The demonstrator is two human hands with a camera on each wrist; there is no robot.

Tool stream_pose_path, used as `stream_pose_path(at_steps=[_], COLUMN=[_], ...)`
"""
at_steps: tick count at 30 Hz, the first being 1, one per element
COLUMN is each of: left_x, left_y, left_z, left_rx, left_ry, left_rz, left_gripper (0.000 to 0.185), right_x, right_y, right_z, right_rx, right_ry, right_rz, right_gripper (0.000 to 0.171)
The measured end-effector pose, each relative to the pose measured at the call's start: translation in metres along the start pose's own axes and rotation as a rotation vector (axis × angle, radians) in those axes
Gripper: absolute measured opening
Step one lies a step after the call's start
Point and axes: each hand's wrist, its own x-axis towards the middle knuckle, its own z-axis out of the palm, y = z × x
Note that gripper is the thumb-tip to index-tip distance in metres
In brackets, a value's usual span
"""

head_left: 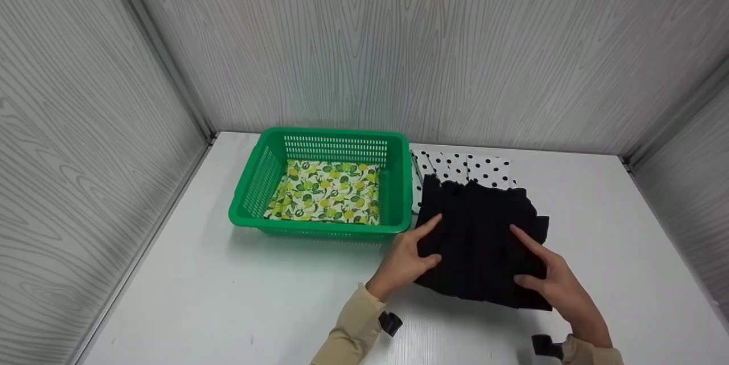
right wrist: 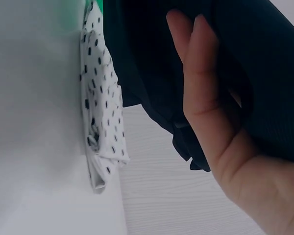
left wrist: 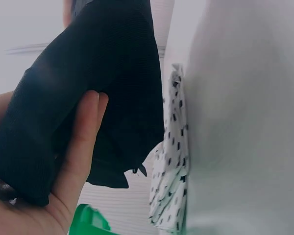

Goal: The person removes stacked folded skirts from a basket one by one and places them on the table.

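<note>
Nearest the camera, two beige sleeves come up from the bottom edge of the head view, each with a small black wrist mount, over a white worktop (head_left: 228, 308). The left hand (head_left: 405, 259) has its grip clamped on the left edge of a folded black garment (head_left: 481, 240): the thumb lies on top of the cloth and the fingers run beneath the edge, as the left wrist view shows, where the fingers (left wrist: 83, 142) press against the dark ribbed fabric (left wrist: 88, 73). The right hand (head_left: 555, 277) grips the garment's near right corner in the same way, forefinger stretched over the top and thumb pinching the near edge; in the right wrist view its fingers (right wrist: 201, 78) lie along the black cloth (right wrist: 147, 58). The black garment sits on the worktop right of centre, between the two hands, its far edge lying over a white cloth with black dots (head_left: 467, 167), which is folded and rests just beyond it; both wrist views show this dotted cloth (left wrist: 172, 161) (right wrist: 100, 107) beside the black one. To the left, just beside the dotted cloth, stands a green plastic basket (head_left: 250, 183) with slotted walls, and flat on its floor lies a folded cloth printed with lemons (head_left: 324, 191). Behind all this rise pale wood-grain panels (head_left: 398, 40), closing the worktop on three sides.
</note>
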Motion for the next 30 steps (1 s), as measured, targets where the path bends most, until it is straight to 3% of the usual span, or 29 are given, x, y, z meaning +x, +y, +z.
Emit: stream_pose_path(at_steps=[13,21,30], left_x=[-0.012,-0.019,-0.024], left_y=[-0.025,-0.039,-0.042], left_z=[0.0,-0.005,-0.008], left_rx=[-0.017,0.001,-0.011], left_ry=[-0.058,-0.103,-0.228], left_rz=[-0.148,-0.172,-0.245], left_gripper=[0.073,0.07,0.073], right_x=[0.008,0.009,0.004], right_y=[0.031,0.048,0.059], right_z=[0.006,0.007,-0.005], right_rx=[0.045,0.061,0.03], right_ry=[-0.093,-0.151,-0.233], right_rz=[0.128,0.141,0.173], right_gripper=[0.088,0.083,0.079])
